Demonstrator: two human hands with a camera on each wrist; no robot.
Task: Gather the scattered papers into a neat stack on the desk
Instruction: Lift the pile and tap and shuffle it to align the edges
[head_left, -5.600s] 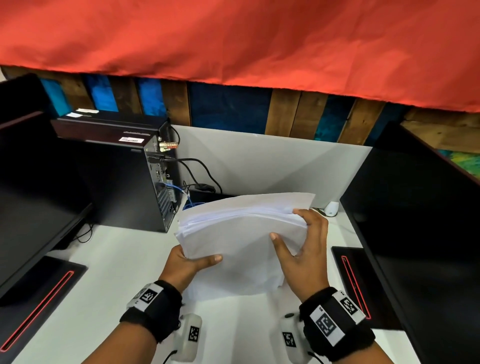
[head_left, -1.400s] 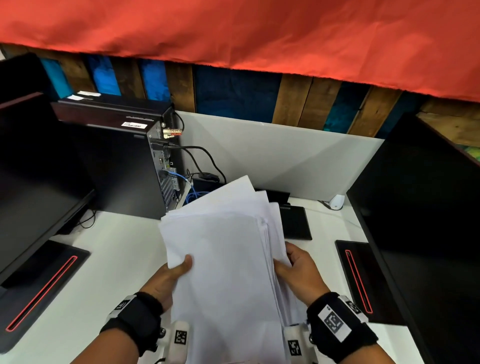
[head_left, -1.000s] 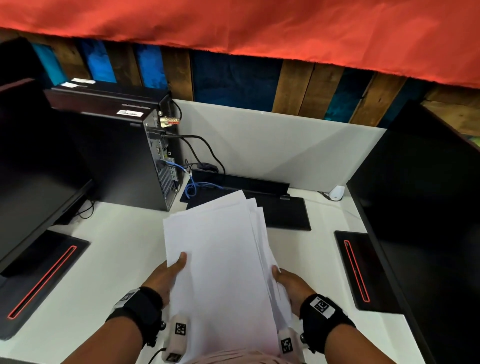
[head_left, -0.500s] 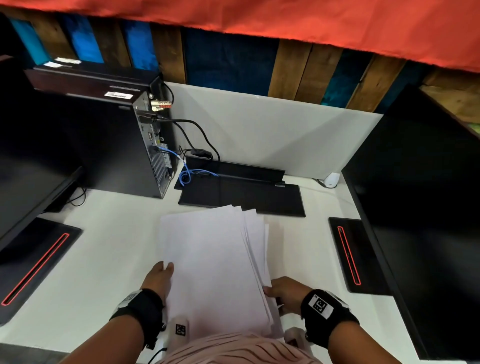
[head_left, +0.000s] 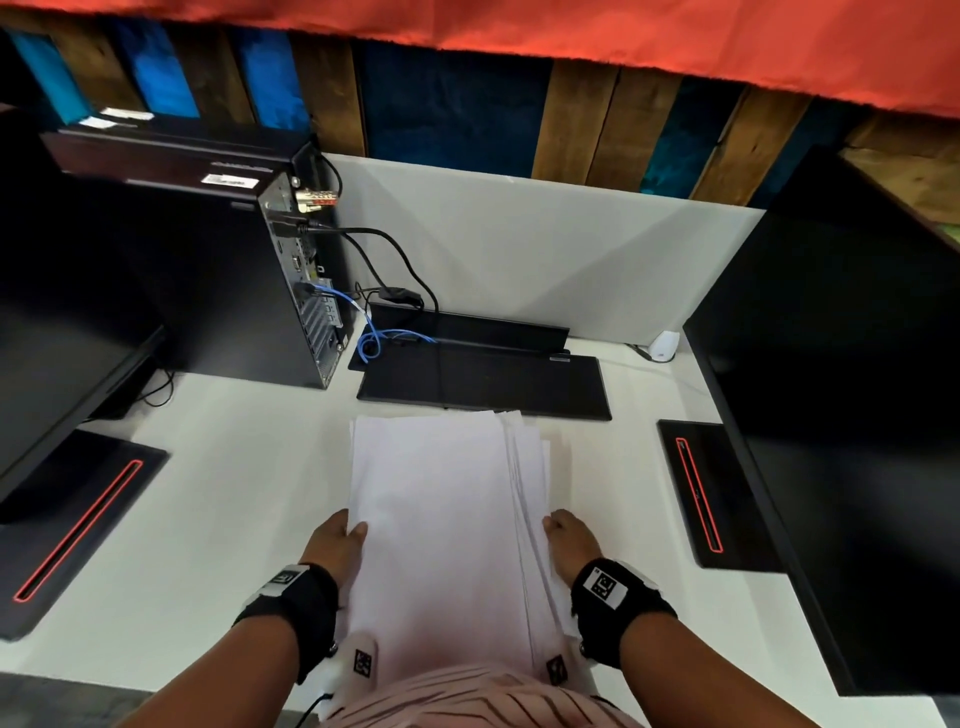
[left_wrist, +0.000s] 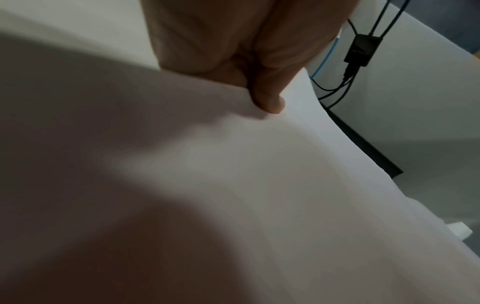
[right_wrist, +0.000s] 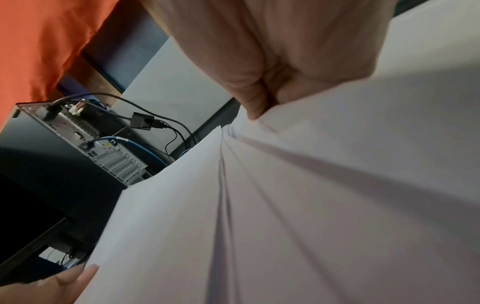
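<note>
Head view: a stack of white papers (head_left: 441, 519) lying lengthwise on the white table (head_left: 218, 499), sheets on the right side fanned out of line. Left hand (head_left: 335, 545) pinching the stack's left edge, thumb on the top sheet; right hand (head_left: 569, 543) at the fanned right edge, fingers tucked out of sight. Beyond the far end of the stack, a flat black keyboard (head_left: 483, 384); to the left a black computer tower (head_left: 208, 270) with a blue cable (head_left: 374, 332), and dark monitors on both sides.

Left wrist view: thumb (left_wrist: 267, 96) pressed onto the top sheet (left_wrist: 233, 185), edge gripped — fingers beneath hidden.

Right wrist view: fingers (right_wrist: 255, 102) clasped on the splayed sheet edges (right_wrist: 259, 185), layers spreading apart — left thumb (right_wrist: 78, 275) visible at the far edge.
</note>
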